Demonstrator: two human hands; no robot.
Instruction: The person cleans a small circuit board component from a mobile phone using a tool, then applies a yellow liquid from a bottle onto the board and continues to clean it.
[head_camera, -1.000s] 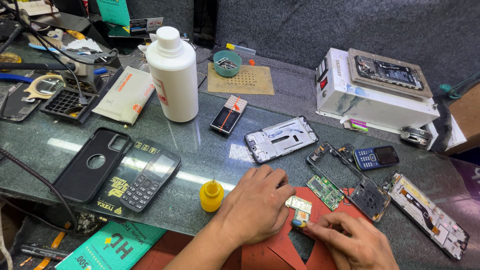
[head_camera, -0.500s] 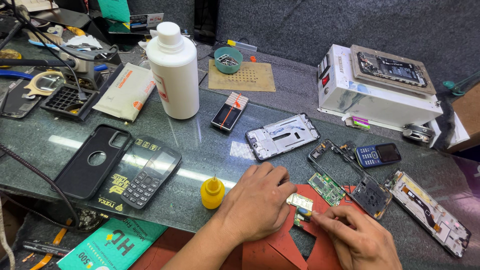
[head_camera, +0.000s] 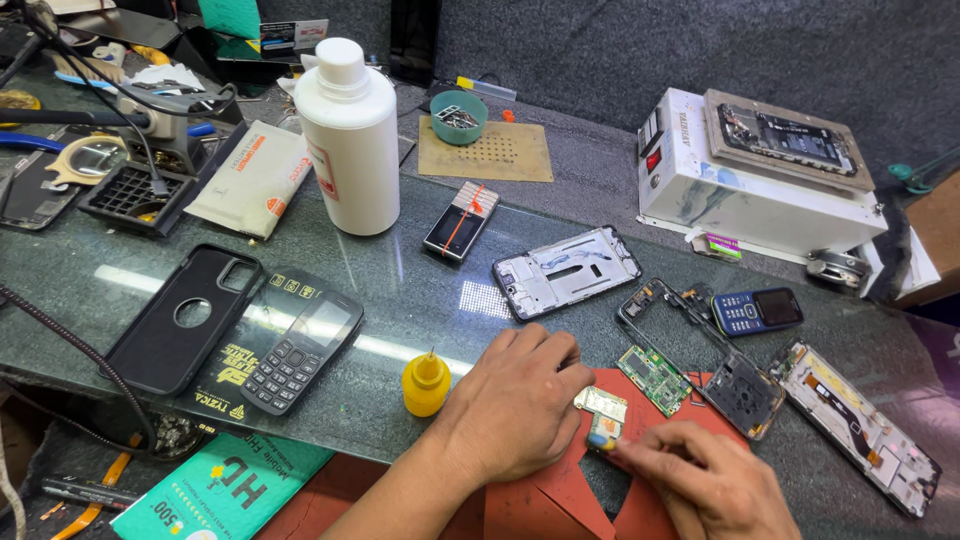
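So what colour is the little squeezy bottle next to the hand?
Yellow. The small dropper bottle by the left hand shows best in the head view.

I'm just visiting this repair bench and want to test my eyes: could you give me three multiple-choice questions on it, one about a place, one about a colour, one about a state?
1. Where does the small yellow dropper bottle stand?
A. On the white box
B. Just beside the left hand
C. Inside the teal bowl

2. What colour is the keypad phone near the white box?
A. Blue
B. Red
C. Green

3. How is the big white bottle?
A. Lying down
B. Upright, uncapped
C. Upright, capped

Answers: 1 B, it stands on the glass left of that hand. 2 A, its body is blue. 3 C, it stands with its cap on.
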